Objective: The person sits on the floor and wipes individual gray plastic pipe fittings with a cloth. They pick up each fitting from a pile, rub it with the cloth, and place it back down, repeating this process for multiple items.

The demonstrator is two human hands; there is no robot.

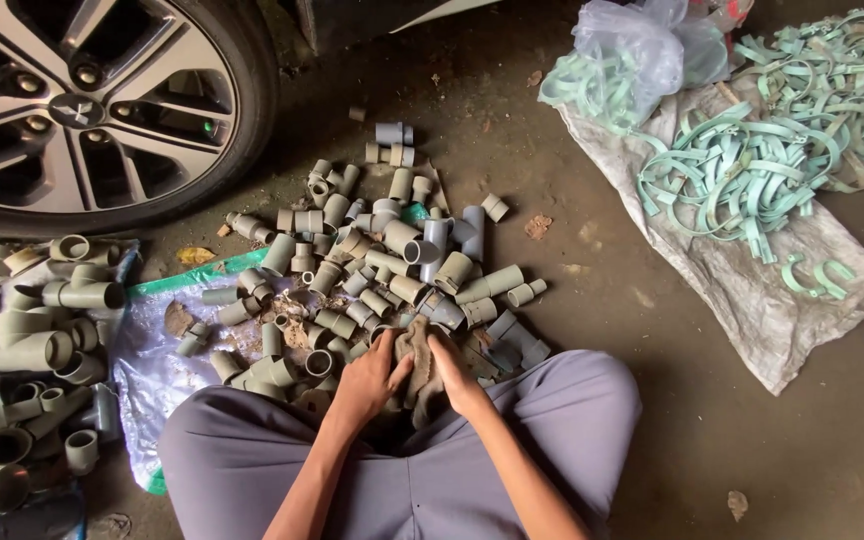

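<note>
We closed our left hand (370,378) and right hand (452,372) around a dirty rag (418,362) at the near edge of the grey pipe-fitting pile (382,260); most fittings lay untouched beyond it.

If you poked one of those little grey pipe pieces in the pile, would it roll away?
Probably a little: the grey pipe pieces look round and short, so one lying sideways may roll. They look stiff and likely light, being hollow. Packed in the heap, neighbours would likely stop it quickly.
</note>
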